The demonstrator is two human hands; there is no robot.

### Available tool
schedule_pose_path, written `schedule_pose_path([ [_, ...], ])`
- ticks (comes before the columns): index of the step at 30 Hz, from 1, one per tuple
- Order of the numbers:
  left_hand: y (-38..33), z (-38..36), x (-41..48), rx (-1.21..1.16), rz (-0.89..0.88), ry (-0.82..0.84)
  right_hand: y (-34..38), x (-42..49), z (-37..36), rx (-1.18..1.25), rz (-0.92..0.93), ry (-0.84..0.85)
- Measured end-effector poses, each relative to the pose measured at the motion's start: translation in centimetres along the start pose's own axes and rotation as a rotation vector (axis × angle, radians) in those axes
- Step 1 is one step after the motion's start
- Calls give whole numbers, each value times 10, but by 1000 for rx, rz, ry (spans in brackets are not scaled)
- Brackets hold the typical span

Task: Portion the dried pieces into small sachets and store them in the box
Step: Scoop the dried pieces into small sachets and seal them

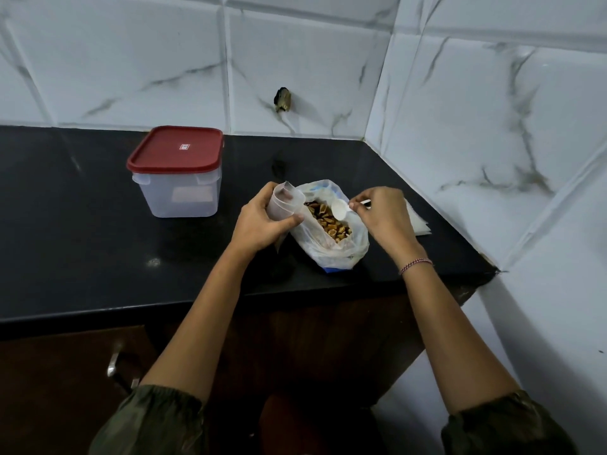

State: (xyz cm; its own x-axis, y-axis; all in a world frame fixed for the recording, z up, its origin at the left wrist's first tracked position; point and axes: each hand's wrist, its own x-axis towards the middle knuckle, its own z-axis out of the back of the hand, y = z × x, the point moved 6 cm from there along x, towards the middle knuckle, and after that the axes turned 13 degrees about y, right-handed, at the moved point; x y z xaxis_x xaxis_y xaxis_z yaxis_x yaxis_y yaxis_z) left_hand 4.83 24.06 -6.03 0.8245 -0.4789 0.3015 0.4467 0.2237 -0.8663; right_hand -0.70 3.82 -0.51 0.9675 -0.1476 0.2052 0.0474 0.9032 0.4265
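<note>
Left hand (262, 221), right of the red-lidded clear plastic box (177, 178), grips a small clear plastic sachet (284, 201). Brown dried pieces (328, 221) fill the white plastic bag (331, 251) beside it. Right hand (384, 218) pinches an empty white plastic spoon (340, 210) over them. Likely step: filling; next, scoop.

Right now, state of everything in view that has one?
box, lid on, upright on counter.
sachet, mouth open, gripped by left hand.
bag, open, dried pieces inside.
spoon, looks empty, pinched by right hand above bag.
spare sachets, flat on counter behind right hand.
</note>
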Motion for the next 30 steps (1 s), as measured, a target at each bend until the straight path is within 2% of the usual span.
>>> schedule_pose_path([
  [5,-4,-6,2,-56,-28,100,14,7,-13,-181,83,24],
  [11,-7,-10,2,-49,-42,139,11,18,-14,-69,-24,117],
  [17,-6,-11,3,6,-30,126,-5,27,-21,142,-144,206],
  [22,-6,-11,3,36,-28,110,13,19,-27,29,-49,107],
  [30,-6,-13,3,68,-25,93,7,34,-25,64,-96,266],
])
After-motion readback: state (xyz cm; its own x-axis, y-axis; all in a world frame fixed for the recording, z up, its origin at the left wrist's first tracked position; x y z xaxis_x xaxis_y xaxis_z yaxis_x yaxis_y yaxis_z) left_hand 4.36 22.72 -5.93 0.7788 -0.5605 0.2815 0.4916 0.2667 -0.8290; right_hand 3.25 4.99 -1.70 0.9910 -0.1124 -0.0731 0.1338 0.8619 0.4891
